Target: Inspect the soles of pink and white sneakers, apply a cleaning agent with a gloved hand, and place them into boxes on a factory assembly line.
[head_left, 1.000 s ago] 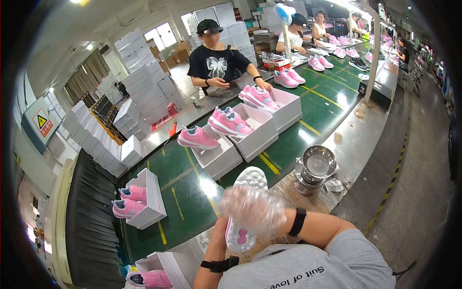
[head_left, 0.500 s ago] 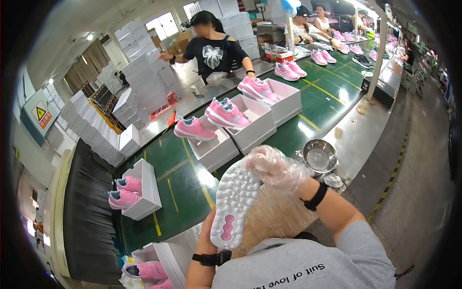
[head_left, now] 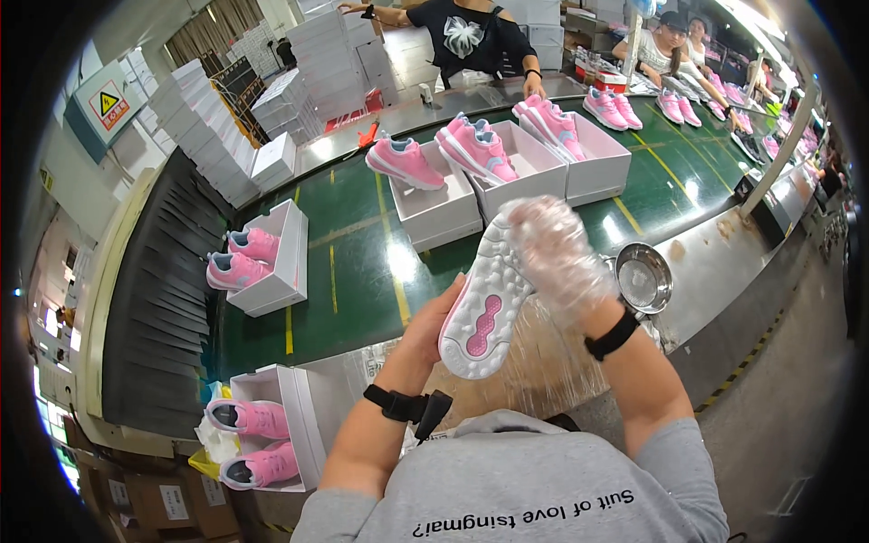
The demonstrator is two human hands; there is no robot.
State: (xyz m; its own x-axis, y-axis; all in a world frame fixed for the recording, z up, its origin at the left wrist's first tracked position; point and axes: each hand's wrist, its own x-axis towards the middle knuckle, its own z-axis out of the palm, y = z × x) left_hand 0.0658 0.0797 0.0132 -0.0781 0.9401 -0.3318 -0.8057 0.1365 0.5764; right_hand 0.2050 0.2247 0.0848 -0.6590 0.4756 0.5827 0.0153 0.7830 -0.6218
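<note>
In front of my chest a sports shoe [head_left: 467, 324] is tilted with its knobbly white sole facing me and a pink inset at the heel end. My bare left hand [head_left: 436, 317] grips its left side, fingers partly hidden behind it. Over the toe end of the sole lies my right hand [head_left: 557, 253], in a clear plastic glove, blurred and with curled fingers; whatever they hold is hidden. Below the shoe is a plastic-wrapped brown board [head_left: 534, 366]. A round metal bowl [head_left: 644, 279] stands to the right of my right hand.
Across the green conveyor [head_left: 348, 271] stand white boxes [head_left: 441, 217] with pink shoes [head_left: 480, 152] on them. Another shoe box [head_left: 288, 258] is at the left; one [head_left: 303, 416] lies nearer me. A co-worker's hand [head_left: 534, 86] is beyond the belt. A post [head_left: 783, 149] rises at the right.
The view has shifted, so the boxes appear higher up and further right. Both hands still have the shoe between them, and my right hand has moved on the sole's toe end.
</note>
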